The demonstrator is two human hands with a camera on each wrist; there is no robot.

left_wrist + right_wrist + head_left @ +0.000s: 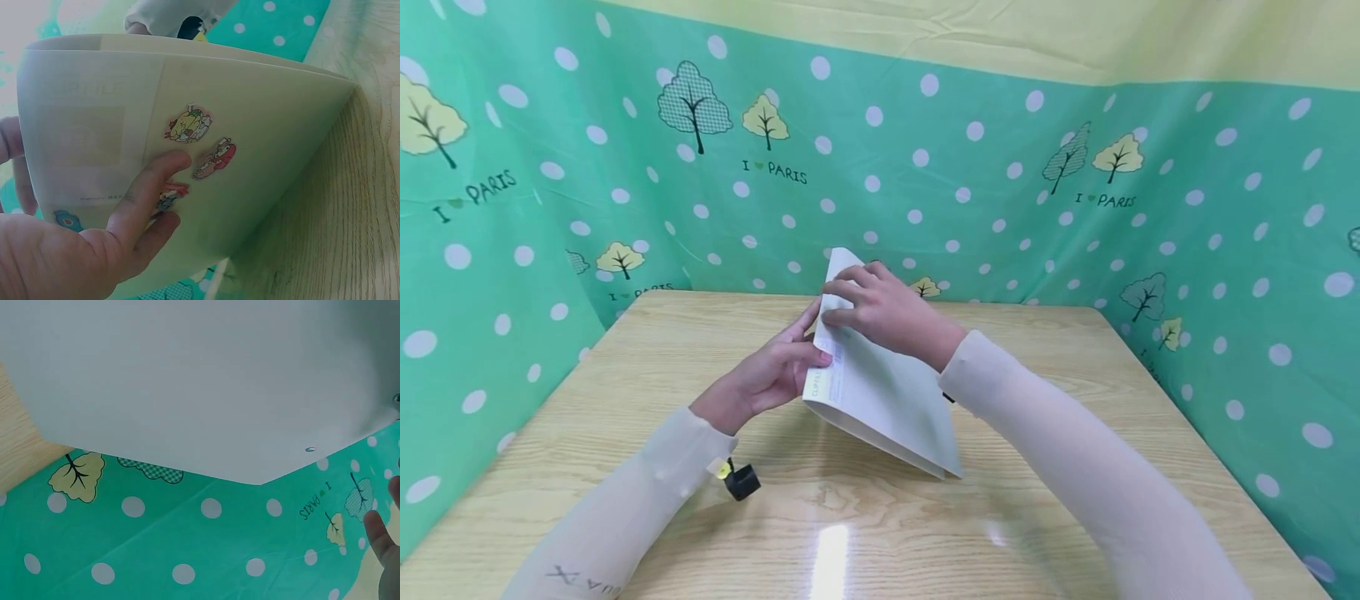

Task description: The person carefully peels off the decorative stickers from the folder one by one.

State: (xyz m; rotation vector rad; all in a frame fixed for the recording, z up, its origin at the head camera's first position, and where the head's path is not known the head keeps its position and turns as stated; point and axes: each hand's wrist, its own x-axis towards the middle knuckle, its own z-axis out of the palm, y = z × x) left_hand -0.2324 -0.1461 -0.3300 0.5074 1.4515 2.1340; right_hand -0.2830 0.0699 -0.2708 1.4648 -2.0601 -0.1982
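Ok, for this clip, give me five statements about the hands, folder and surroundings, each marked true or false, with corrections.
1. The left hand grips the folder by its spine. True.
2. The right hand hangs well clear of the folder. False: it touches the folder.
3. Stickers show on the folder in the left wrist view. True.
4. The folder lies flat on the table. False: it is held tilted, spine uppermost.
5. The backdrop cloth is plain red. False: it is mainly green with pale dots.
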